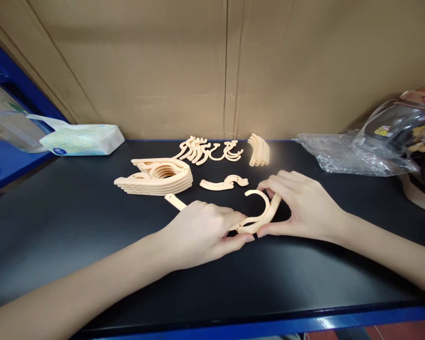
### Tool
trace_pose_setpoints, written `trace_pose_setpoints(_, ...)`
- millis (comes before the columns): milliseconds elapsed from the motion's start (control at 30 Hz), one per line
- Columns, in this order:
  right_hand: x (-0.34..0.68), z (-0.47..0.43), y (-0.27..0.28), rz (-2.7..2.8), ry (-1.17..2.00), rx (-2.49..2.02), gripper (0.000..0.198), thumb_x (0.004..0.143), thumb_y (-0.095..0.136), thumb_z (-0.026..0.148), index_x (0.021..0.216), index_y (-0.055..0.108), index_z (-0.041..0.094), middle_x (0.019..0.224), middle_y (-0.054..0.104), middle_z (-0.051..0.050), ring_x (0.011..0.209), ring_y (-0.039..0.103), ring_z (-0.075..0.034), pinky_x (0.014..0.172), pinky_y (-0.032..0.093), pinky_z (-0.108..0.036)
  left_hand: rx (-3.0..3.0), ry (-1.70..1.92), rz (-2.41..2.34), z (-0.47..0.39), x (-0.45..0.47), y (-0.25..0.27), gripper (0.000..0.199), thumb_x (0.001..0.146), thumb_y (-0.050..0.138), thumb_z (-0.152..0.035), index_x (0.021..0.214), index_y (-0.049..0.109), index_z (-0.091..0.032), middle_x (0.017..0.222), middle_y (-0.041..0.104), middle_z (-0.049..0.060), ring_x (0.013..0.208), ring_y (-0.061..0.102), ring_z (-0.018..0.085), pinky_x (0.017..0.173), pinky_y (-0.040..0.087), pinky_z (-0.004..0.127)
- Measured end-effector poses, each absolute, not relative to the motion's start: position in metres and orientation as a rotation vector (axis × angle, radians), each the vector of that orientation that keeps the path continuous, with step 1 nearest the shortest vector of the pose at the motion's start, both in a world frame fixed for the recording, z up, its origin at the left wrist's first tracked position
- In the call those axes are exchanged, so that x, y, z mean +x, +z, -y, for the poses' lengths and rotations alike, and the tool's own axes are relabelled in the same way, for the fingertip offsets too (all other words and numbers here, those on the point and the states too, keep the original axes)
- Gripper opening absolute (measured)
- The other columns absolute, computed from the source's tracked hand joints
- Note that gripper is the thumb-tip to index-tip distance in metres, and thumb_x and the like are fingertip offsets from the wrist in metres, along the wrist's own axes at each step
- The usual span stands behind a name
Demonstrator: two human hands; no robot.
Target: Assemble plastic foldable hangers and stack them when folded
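Note:
Both hands hold one cream plastic folding clothes hanger (265,218) low over the black table, its curved hook rising between them. My left hand (203,231) is closed round the left part, with a flat arm end sticking out behind the knuckles. Fingers and thumb of my right hand (301,205) grip the right arm of the hanger. The joint by the left fingertips is partly covered. Just beyond lie a loose hook and arm piece (224,183). A stack of folded hangers (156,183) lies to the left of it.
Farther back are several loose hooks (194,150) and a row of curved arm pieces (259,150). A tissue pack (83,140) lies at the back left. Crumpled clear plastic (361,153) and a transparent bag (393,125) are at the right. Cardboard (156,71) stands behind the table (74,212).

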State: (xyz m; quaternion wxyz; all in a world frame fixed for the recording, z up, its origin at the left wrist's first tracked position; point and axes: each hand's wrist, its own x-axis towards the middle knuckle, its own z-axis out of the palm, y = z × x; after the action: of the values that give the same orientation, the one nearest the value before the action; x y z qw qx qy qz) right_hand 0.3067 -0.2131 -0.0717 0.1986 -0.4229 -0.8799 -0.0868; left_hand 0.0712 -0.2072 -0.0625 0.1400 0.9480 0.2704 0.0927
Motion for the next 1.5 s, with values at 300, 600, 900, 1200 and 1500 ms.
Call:
trace_pose_setpoints(300,0.314,0.211,-0.064,2.368,-0.354,-1.035,0.049,0.09,0.051,0.052,0.124,0.051,0.016,0.118,0.062,-0.015,0.103,0.057,-0.029,0.082,0.043,-0.042,2.761,0.354,-0.801,0.205,0.07,-0.063,0.024,0.094,0.051,-0.034,0.082,0.063,-0.016,0.063,0.059,-0.002,0.05,0.052,0.008,0.049,0.031,0.018)
trace_pose_setpoints(600,0.312,0.217,-0.063,2.493,-0.417,-0.866,0.026,0.095,0.051,0.032,0.113,0.063,0.017,0.084,0.071,-0.005,0.073,0.06,-0.016,0.069,0.041,-0.031,2.765,0.439,-0.803,0.204,0.068,-0.065,0.025,0.095,0.049,-0.033,0.091,0.067,-0.015,0.066,0.062,-0.002,0.052,0.053,0.008,0.05,0.033,0.019)
trace_pose_setpoints(900,0.313,0.216,-0.063,2.483,-0.314,-0.936,0.025,0.096,0.047,0.034,0.103,0.065,0.017,0.088,0.068,-0.007,0.076,0.057,-0.017,0.068,0.041,-0.032,2.877,0.493,-0.633,0.196,0.067,-0.069,0.031,0.094,0.051,-0.042,0.088,0.066,-0.016,0.071,0.065,0.0,0.061,0.059,0.011,0.055,0.035,0.022)
trace_pose_setpoints(1200,0.317,0.209,-0.065,2.503,-0.225,-0.976,0.025,0.098,0.043,0.033,0.096,0.062,0.018,0.087,0.06,-0.007,0.079,0.05,-0.018,0.071,0.042,-0.031,3.033,0.475,-0.497,0.193,0.065,-0.07,0.027,0.094,0.053,-0.038,0.109,0.065,-0.018,0.087,0.069,0.001,0.079,0.061,0.014,0.063,0.039,0.025)
trace_pose_setpoints(1500,0.311,0.206,-0.065,2.601,-0.148,-1.011,0.018,0.096,0.042,0.024,0.092,0.058,0.018,0.089,0.056,-0.007,0.082,0.05,-0.018,0.076,0.042,-0.033,3.098,0.447,-0.366,0.193,0.066,-0.068,0.025,0.095,0.051,-0.03,0.111,0.064,-0.015,0.093,0.068,0.003,0.086,0.059,0.016,0.071,0.042,0.026)
